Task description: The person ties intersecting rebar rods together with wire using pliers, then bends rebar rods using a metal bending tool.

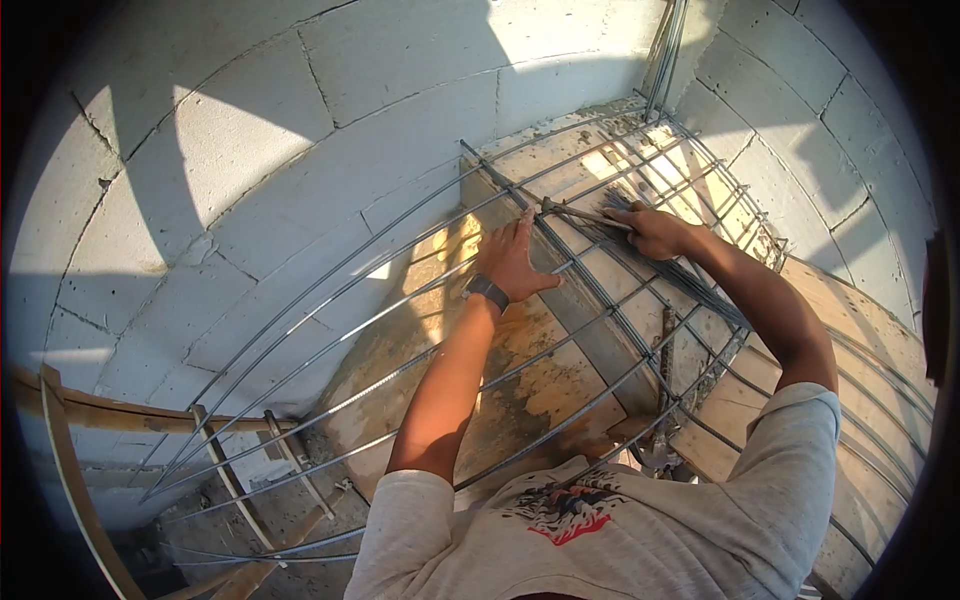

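My right hand (655,232) is closed around the handles of slim metal pincers (588,214). Their head reaches a crossing of the rebar grid (602,296). A bundle of thin tie wires (690,285) lies under and beside that hand; whether some are also in its grip I cannot tell. My left hand (508,260), with a dark watch (487,292) on its wrist, is open, thumb spread and fingers stretched toward the same crossing. Its fingertips are at the bar, close to the pincers' head.
Pale block walls (270,180) rise on the far side and right. Wooden formwork boards (540,375) lie beneath the bars, with a step edge in the middle. Upright bars (668,55) stand in the far corner. A timber frame (150,412) is at lower left.
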